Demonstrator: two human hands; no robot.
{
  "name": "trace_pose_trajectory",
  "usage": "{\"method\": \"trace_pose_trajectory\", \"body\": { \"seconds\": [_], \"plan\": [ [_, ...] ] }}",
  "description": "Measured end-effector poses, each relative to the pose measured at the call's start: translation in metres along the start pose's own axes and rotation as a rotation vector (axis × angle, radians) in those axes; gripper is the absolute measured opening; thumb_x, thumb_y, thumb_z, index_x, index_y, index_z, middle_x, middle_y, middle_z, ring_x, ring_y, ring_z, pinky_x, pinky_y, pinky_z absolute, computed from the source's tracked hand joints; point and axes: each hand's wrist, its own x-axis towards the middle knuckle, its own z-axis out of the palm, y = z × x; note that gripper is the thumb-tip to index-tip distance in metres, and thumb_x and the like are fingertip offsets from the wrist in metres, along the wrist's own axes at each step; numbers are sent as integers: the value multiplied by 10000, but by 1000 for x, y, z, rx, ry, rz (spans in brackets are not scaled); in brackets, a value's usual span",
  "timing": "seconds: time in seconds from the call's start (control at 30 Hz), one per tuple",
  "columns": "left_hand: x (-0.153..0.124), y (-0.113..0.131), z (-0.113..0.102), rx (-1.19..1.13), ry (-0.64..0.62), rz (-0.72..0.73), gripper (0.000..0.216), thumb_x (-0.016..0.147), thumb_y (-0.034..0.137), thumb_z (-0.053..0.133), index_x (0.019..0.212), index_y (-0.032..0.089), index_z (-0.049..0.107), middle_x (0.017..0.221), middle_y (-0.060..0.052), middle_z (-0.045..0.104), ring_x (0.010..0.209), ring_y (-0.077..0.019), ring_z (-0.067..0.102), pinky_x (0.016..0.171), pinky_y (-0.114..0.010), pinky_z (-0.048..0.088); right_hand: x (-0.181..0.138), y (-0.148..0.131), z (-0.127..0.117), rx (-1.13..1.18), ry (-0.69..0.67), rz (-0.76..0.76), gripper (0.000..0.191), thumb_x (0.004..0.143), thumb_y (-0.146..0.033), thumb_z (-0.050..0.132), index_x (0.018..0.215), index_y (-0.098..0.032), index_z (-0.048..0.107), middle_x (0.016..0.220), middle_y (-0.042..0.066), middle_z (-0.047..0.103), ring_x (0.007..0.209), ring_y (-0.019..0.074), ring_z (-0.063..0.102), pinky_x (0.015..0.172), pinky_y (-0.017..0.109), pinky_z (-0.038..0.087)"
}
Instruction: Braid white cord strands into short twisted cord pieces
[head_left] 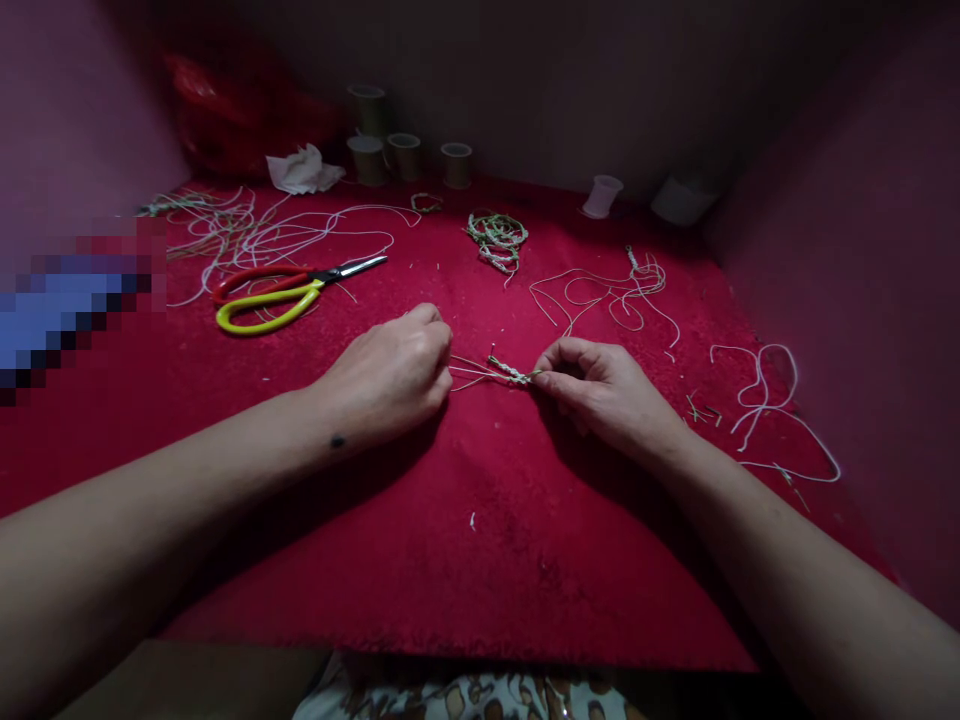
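Observation:
Between my hands lies a short braided cord (511, 372), green and white, just above the red cloth. My left hand (401, 365) is closed in a fist around loose thin strands (472, 372) that run taut from the braid; their ends are hidden inside the fist. At the braid's right end, my right hand (600, 385) pinches it between thumb and forefinger. A small pin-like stick (493, 349) stands at the braid's upper left end.
Scissors (274, 300) with red and yellow handles lie left, beside tangled cords (255, 235). Behind are a braided bundle (496, 240), thread spools (456, 166), crumpled tissue (304, 170) and a red plastic bag (240, 115). Loose cords (626, 290) and a white cord (765, 405) lie right on the red cloth (375, 570).

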Motion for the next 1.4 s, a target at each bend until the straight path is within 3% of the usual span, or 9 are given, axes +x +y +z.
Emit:
{"method": "trace_pose_trajectory", "body": {
  "seconds": [0.4,0.7,0.93,1.1,1.23,1.4],
  "plan": [
    [0,2,2,-57,10,7,60,745,163,452,697,159,488,782,-34,481,655,-126,463,634,-271,384,2,3,3,-90,24,-86,7,720,-146,559,726,-150,560,520,-48,489,457,66,417,471,217,327],
    [1,1,2,-51,35,15,67,731,160,447,683,163,494,763,-27,490,644,-126,469,626,-266,382,0,7,6,-243,73,-337,34,737,-120,598,726,-148,613,668,-18,519,619,87,454,580,216,355],
    [5,-5,5,-22,56,3,73,725,151,436,682,157,495,765,-40,504,653,-133,477,644,-276,389,3,11,7,-60,67,-234,55,715,-183,658,689,-154,620,658,-9,569,636,116,496,603,245,390],
    [5,-5,1,-19,48,-6,75,729,152,439,678,159,493,766,-40,503,662,-134,478,649,-278,391,3,12,8,-88,79,-251,46,719,-184,645,690,-163,616,665,-5,573,654,124,501,629,261,398],
    [-3,1,-9,-36,-8,28,79,752,179,447,708,160,510,796,-41,496,665,-132,475,645,-277,394,1,10,7,-138,75,-245,54,739,-200,635,705,-165,611,680,4,585,661,130,509,639,268,400],
    [-13,8,-21,-64,-122,169,91,771,181,458,705,170,520,801,-34,482,650,-121,458,621,-255,393,0,7,6,-174,79,-259,65,749,-192,632,698,-171,598,688,4,590,671,132,519,649,265,400]
  ]
}}
